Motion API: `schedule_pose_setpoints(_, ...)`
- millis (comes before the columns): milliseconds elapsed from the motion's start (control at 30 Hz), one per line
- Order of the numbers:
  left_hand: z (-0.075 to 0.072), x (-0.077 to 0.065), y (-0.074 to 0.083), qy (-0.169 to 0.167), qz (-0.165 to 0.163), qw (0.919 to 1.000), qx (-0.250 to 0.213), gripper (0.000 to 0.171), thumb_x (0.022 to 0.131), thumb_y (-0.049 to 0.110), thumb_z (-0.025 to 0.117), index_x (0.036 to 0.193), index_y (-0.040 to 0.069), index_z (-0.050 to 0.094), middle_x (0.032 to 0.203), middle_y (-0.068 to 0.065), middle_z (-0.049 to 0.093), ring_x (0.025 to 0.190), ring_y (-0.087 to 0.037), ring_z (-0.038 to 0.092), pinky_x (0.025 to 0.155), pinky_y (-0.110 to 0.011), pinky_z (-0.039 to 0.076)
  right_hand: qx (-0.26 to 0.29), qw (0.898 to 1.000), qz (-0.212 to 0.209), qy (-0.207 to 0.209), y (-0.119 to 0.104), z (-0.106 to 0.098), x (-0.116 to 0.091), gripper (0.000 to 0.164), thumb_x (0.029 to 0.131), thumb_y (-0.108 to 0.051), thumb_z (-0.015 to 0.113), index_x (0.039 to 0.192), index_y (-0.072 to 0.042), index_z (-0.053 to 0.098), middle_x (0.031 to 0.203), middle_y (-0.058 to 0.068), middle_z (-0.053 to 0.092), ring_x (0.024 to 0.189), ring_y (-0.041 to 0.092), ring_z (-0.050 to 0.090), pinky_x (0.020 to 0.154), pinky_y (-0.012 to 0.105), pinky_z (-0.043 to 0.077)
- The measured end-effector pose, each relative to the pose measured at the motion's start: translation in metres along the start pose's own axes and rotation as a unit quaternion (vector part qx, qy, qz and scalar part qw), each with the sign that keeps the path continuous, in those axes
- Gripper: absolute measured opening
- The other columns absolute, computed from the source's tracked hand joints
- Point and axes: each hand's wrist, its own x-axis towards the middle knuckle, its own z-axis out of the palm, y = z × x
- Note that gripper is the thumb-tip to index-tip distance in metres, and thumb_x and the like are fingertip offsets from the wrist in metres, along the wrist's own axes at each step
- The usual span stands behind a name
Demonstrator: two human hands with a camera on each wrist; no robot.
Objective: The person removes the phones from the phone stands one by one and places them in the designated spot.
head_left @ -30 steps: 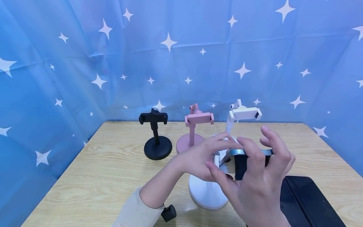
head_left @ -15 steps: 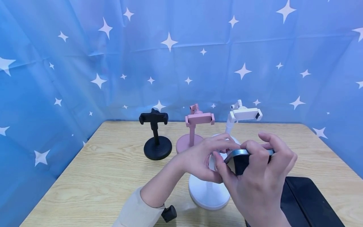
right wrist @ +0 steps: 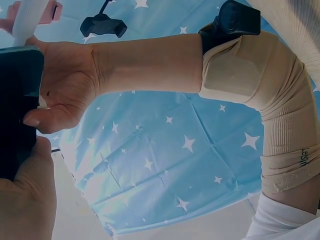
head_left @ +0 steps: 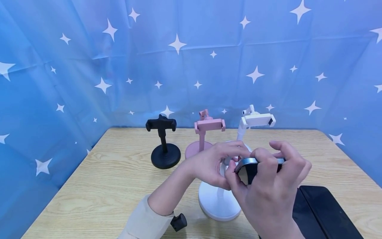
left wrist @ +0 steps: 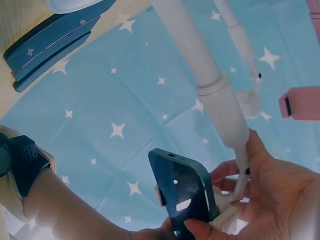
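A smartphone (left wrist: 181,192) with a blue-green edge sits at the clamp of the front white phone stand (head_left: 220,206). My right hand (head_left: 270,186) grips the phone from the near side, with the thumb along its left end and fingers over its top edge. To the left, my left hand (head_left: 209,164) curls round the stand's head. In the left wrist view its fingers wrap behind the thin neck (left wrist: 241,172), and the white clamp (left wrist: 225,219) shows beside the phone's back. The right wrist view shows the dark phone (right wrist: 17,105) with both thumbs close to its edge.
Behind stand a black phone stand (head_left: 165,156), a pink one (head_left: 210,125) and another white one (head_left: 259,120), all with bare clamps. A black folded case (head_left: 323,209) lies at the right. A starry blue cloth (head_left: 191,66) hangs behind the wooden table (head_left: 113,186).
My right thumb has drawn in against the phone's left end. The left thumb has moved right, close to the right thumb. The phone has barely shifted.
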Motion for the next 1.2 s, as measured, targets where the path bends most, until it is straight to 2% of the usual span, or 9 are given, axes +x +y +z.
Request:
schedule_pose_setpoints(233,-0.004,0.001,0.001,-0.023,-0.006,0.9993,0.029,0.043,0.067,0.004,0.065,0.108,-0.004,0.055,0.093,-0.008,0.049,0.088,-0.006,0.042,0.081,-0.02,0.041,0.01,0.999,-0.015,-0.03,-0.016,-0.005,0.017,0.062,0.04,-0.045,0.085,0.091,-0.019,0.061,0.118,0.019,0.046,0.108,0.038,0.045,0.064,0.065,0.013)
schedule_pose_setpoints(333,-0.004,0.002,0.002,-0.026,-0.007,0.9987,0.042,0.037,0.066,0.005,0.064,0.101,-0.001,0.056,0.09,-0.006,0.048,0.087,-0.007,0.041,0.08,-0.02,0.04,0.019,0.999,-0.015,-0.037,-0.013,-0.002,0.015,0.065,0.039,-0.047,0.085,0.094,-0.02,0.063,0.119,0.017,0.047,0.11,0.037,0.045,0.068,0.066,0.014)
schedule_pose_setpoints(500,-0.004,0.002,0.003,-0.023,-0.012,0.999,0.038,0.026,0.065,0.003,0.065,0.089,0.001,0.056,0.089,-0.007,0.047,0.087,-0.009,0.041,0.08,-0.02,0.039,0.033,0.998,-0.015,-0.049,-0.006,0.004,0.009,0.066,0.039,-0.048,0.085,0.096,-0.022,0.066,0.118,0.016,0.048,0.112,0.037,0.044,0.075,0.067,0.016)
schedule_pose_setpoints(700,-0.003,0.004,0.004,-0.023,-0.014,0.9992,0.028,0.019,0.065,0.001,0.064,0.077,0.005,0.05,0.088,-0.007,0.045,0.085,-0.008,0.04,0.077,-0.019,0.038,0.05,0.997,-0.016,-0.052,-0.011,-0.001,0.016,0.064,0.039,-0.046,0.085,0.096,-0.021,0.067,0.117,0.016,0.048,0.111,0.037,0.045,0.077,0.067,0.018)
schedule_pose_setpoints(867,-0.004,0.005,0.004,-0.024,-0.01,0.9994,0.025,0.019,0.064,0.0,0.064,0.078,0.004,0.051,0.088,-0.007,0.046,0.085,-0.009,0.041,0.078,-0.02,0.039,0.047,0.997,-0.011,-0.063,-0.011,-0.001,0.019,0.064,0.041,-0.047,0.085,0.097,-0.022,0.067,0.118,0.015,0.048,0.111,0.037,0.044,0.079,0.067,0.017)
schedule_pose_setpoints(1100,-0.004,0.004,0.003,-0.027,-0.031,0.9988,0.027,0.032,0.065,0.003,0.068,0.095,-0.001,0.06,0.095,-0.009,0.051,0.093,-0.011,0.044,0.085,-0.022,0.042,0.064,0.995,-0.01,-0.074,-0.035,-0.018,0.043,0.061,0.043,-0.041,0.085,0.095,-0.017,0.066,0.117,0.017,0.047,0.109,0.035,0.044,0.077,0.065,0.018)
schedule_pose_setpoints(1200,-0.003,0.004,0.002,-0.024,-0.028,0.9991,0.021,0.032,0.065,0.002,0.068,0.095,-0.001,0.059,0.096,-0.01,0.052,0.095,-0.012,0.044,0.085,-0.022,0.042,0.064,0.995,-0.009,-0.072,-0.035,-0.018,0.044,0.06,0.042,-0.041,0.085,0.093,-0.018,0.066,0.116,0.016,0.048,0.109,0.035,0.044,0.078,0.064,0.019)
